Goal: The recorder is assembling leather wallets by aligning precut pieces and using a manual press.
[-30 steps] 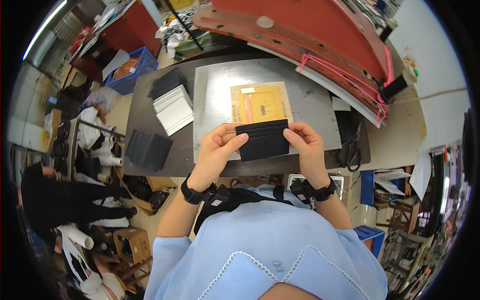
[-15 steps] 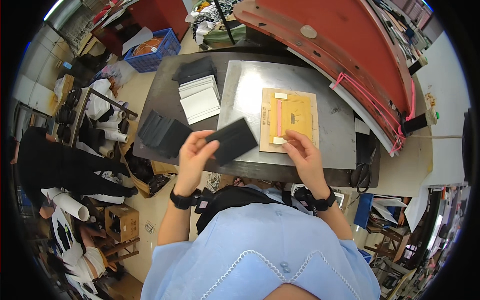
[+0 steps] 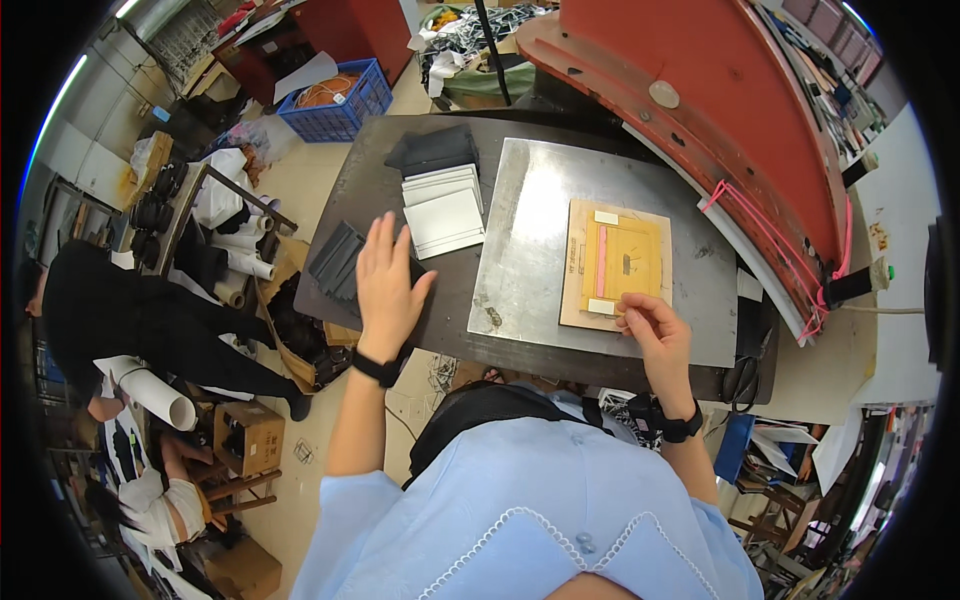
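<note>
My left hand (image 3: 389,288) lies palm down with its fingers stretched out, over the near side of a pile of black flat pieces (image 3: 338,258) at the table's left edge; what is under the palm is hidden. Curled at the lower right of a yellow-topped wooden pattern board (image 3: 650,246), my right hand (image 3: 660,335) has its thumb and fingertips together; whether anything thin is between them does not show. A pink strip and two pale pads are on the board, which rests on a metal plate (image 3: 520,190). No black piece lies on the board.
Beyond my left hand are a fanned stack of white cards (image 3: 445,222) and more black pieces (image 3: 432,150). A large red machine arm (image 3: 690,60) overhangs the right back. Scissors (image 3: 742,380) lie at the right edge. A person in black (image 3: 150,310) stands at the left.
The black piece that my left hand held has left its grip; that hand moved left to the black pile and spread flat. My right hand's fingertips have drawn together at the board.
</note>
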`<state>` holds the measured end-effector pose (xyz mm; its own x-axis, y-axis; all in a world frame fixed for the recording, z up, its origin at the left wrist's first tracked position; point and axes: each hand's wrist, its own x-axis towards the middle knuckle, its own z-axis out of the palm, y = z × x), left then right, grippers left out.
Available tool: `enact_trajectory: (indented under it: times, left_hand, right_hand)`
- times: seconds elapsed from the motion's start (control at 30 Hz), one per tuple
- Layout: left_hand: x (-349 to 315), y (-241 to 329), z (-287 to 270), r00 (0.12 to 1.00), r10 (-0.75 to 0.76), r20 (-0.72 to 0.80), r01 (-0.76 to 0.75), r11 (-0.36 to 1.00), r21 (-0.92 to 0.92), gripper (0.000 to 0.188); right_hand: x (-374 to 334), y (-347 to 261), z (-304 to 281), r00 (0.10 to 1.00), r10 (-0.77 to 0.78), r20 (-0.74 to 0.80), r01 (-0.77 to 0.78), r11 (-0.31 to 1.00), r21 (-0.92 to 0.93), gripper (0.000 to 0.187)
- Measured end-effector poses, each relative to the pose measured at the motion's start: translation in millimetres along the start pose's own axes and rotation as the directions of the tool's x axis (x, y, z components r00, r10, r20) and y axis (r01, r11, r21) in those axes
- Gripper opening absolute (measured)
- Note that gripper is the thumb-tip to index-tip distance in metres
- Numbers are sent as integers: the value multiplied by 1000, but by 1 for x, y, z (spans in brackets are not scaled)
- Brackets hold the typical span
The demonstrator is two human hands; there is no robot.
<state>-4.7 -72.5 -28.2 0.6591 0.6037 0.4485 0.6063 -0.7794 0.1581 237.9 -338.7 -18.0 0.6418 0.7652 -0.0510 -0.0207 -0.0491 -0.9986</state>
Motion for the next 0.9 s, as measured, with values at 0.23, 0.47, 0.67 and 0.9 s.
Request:
enact_trajectory:
  times: [0.23, 0.47, 0.67, 0.9]
  left_hand:
    - [47, -5, 30, 996, 47, 81, -55, 994, 98, 73]
    - [56, -11, 20, 992, 120, -29, -120, 993, 3, 36]
    - [58, -3, 4, 991, 100, -92, -115, 978, -173, 20]
    - [82, -15, 5, 958, 124, -260, -158, 981, -113, 19]
  right_hand:
    - [-7, 0, 0, 1000, -26, -11, 26, 1000, -14, 20]
    - [-18, 2, -15, 995, -36, -89, 35, 999, -11, 21]
    - [-19, 0, -25, 995, -50, -90, 49, 999, -20, 21]
    - [-21, 2, -30, 997, -49, -64, 49, 999, 3, 20]
